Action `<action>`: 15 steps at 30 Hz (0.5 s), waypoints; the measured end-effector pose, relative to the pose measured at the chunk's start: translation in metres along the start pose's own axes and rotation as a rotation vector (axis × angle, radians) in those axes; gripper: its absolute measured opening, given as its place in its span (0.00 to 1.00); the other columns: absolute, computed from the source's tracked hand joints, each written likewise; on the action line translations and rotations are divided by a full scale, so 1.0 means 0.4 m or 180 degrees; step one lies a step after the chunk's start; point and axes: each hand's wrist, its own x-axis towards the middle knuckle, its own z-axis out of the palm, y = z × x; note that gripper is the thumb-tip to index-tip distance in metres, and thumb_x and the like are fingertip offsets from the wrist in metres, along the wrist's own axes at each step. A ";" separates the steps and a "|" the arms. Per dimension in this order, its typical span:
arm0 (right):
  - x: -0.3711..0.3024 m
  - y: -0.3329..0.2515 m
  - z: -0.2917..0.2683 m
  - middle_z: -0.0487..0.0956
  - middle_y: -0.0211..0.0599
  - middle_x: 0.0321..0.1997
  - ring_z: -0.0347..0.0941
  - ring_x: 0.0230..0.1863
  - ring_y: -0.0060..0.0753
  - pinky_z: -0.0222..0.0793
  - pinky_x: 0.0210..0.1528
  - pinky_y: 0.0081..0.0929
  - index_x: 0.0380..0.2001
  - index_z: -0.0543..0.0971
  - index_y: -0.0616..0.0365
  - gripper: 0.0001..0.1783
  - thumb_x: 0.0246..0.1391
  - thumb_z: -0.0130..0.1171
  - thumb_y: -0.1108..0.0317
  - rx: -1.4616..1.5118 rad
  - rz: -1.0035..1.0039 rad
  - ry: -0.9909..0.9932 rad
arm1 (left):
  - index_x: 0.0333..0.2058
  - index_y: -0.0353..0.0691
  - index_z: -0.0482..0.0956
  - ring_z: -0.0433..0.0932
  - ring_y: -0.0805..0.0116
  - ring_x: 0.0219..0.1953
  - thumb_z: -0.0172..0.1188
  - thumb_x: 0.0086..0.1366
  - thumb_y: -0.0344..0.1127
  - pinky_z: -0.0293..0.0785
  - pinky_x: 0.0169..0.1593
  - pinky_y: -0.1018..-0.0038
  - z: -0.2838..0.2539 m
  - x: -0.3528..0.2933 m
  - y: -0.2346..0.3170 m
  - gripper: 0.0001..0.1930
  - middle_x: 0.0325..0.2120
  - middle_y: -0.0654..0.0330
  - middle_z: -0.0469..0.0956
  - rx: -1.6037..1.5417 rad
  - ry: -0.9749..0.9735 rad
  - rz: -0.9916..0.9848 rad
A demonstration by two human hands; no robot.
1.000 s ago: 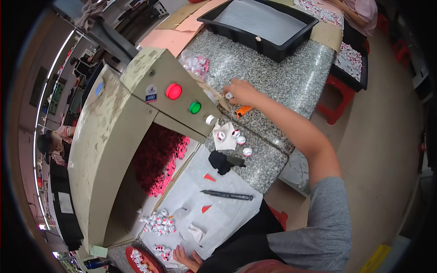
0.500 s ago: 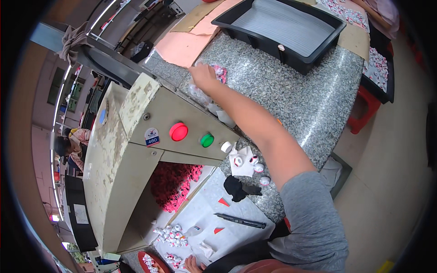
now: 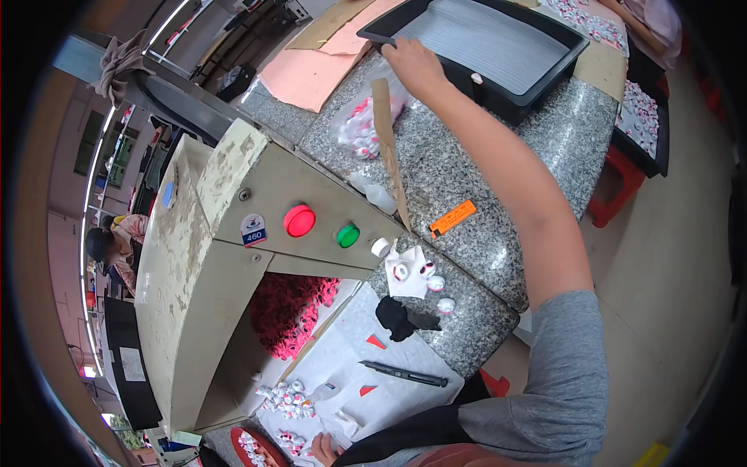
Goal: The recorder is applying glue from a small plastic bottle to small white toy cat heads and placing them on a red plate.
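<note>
My right hand [image 3: 417, 70] reaches far forward, its fingers closed over the near left corner of a large black tray [image 3: 459, 75] with a pale ribbed bottom. Just short of that hand lie a clear bag of small white-and-red pieces [image 3: 359, 128] and a brown cardboard strip [image 3: 384, 128]. My left hand [image 3: 324, 450] rests low on the white sheet [image 3: 334, 366], fingers stretched and nothing seen in them; the lower frame edge cuts it off. Beside it sit a pile of small white pieces [image 3: 289, 401] and a red dish [image 3: 253, 445] holding more.
A worn beige machine [image 3: 226, 194] with a red and a green button stands at left, pink-red pieces [image 3: 288, 311] heaped in its opening. An orange tool [image 3: 453, 219], a black pen-like tool [image 3: 403, 373] and a black cloth [image 3: 395, 317] lie nearby. Other people work at far left and upper right.
My right hand has moved forward and right from the bag to the tray's corner. The bag, cardboard strip and orange tool now show more fully. My left hand stays put.
</note>
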 end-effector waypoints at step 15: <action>0.003 -0.082 0.081 0.70 0.48 0.37 0.66 0.39 0.43 0.61 0.40 0.34 0.30 0.73 0.61 0.16 0.34 0.52 0.65 0.0313 0.0296 -0.3167 | 0.43 0.36 0.64 0.62 0.48 0.41 0.49 0.43 0.32 0.56 0.44 0.60 -0.040 0.035 0.075 0.23 0.38 0.44 0.64 -0.0410 0.0484 0.0040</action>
